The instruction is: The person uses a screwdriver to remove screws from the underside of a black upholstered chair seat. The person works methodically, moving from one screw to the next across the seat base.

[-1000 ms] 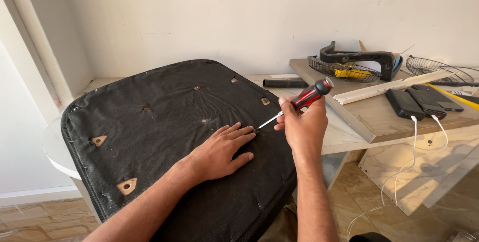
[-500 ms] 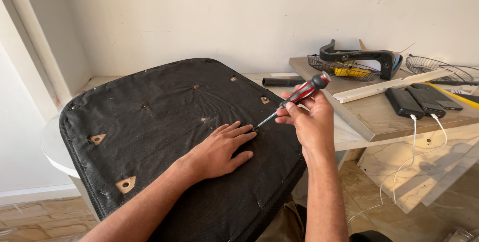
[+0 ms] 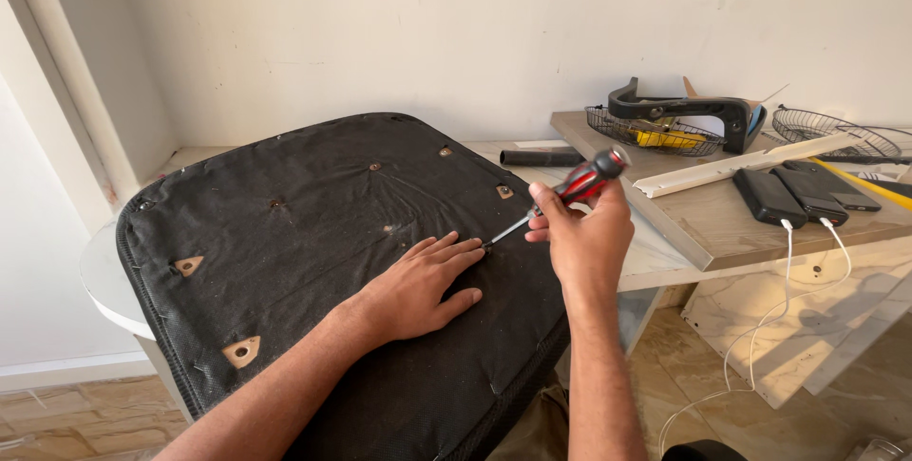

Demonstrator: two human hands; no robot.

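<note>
A black fabric-covered seat pad (image 3: 313,233) lies upside down on a white table, with several small holes showing wood. My left hand (image 3: 418,285) rests flat on the pad, fingers spread, near its right side. My right hand (image 3: 581,238) grips a red and black screwdriver (image 3: 570,190). The screwdriver slants down to the left, and its tip meets the pad right at my left fingertips.
A wooden board (image 3: 703,219) lies to the right with two wire baskets (image 3: 646,129), a black chair armrest (image 3: 684,105), a white strip (image 3: 750,162) and dark power banks (image 3: 798,195) with white cables. A black cylinder (image 3: 541,156) lies behind. The wall is close behind.
My right hand has shifted slightly right and lower while keeping the screwdriver tip on the pad. My left hand stays flat in place.
</note>
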